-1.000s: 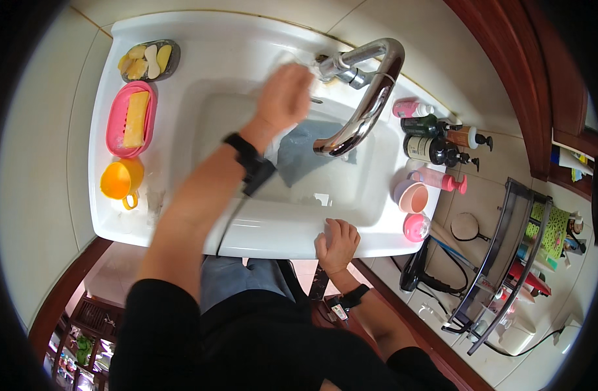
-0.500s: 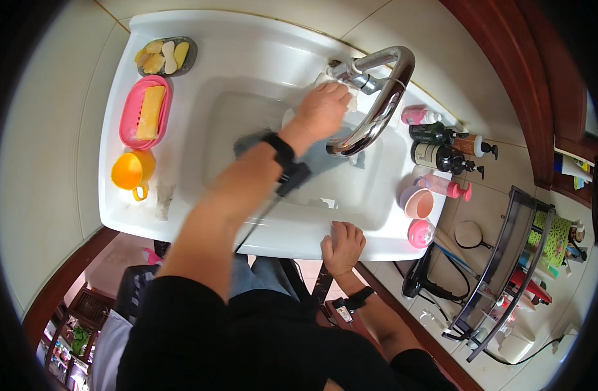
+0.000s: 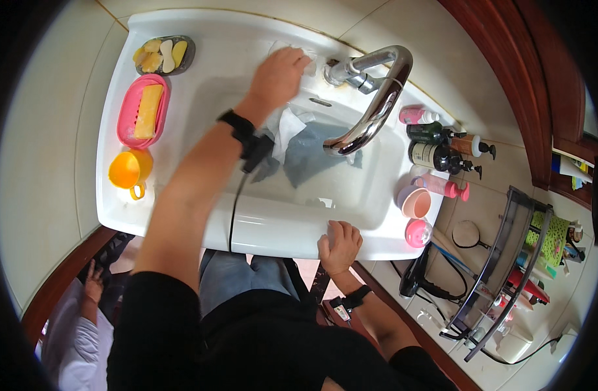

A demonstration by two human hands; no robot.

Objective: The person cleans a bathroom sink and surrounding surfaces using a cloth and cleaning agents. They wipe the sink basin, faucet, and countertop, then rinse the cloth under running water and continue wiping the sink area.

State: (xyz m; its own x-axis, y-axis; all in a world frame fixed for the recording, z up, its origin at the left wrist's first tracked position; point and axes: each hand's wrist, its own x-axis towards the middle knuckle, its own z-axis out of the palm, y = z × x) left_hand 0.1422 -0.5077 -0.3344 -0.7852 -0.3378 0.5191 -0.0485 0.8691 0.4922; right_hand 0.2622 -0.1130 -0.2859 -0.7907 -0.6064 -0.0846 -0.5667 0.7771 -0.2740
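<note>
My left hand point(image 3: 283, 77) reaches to the back ledge of the white sink point(image 3: 224, 39), left of the chrome faucet point(image 3: 371, 98). Its fingers are bent over a crumpled white cloth point(image 3: 283, 48) and press it against the ledge; the palm hides part of it. On the sink's front rim lies my right hand point(image 3: 340, 247), fingers slightly bent and apart, holding nothing. In the basin's water a dark grey cloth point(image 3: 315, 153) is soaking, with another white cloth point(image 3: 290, 130) partly over it. A black strap with a cabled device is on my left wrist.
Along the left rim stand a stone dish point(image 3: 187, 57) with soap pieces, a pink soap dish point(image 3: 124, 120) and a yellow mug point(image 3: 126, 169). Pump bottles point(image 3: 426, 155), a pink cup point(image 3: 417, 203) and a hair dryer point(image 3: 413, 277) are at right. Another person's hand point(image 3: 93, 285) shows lower left.
My left hand has moved left along the back ledge with the white cloth, away from the faucet base. More of the cloths in the basin now shows. My right hand has stayed on the rim.
</note>
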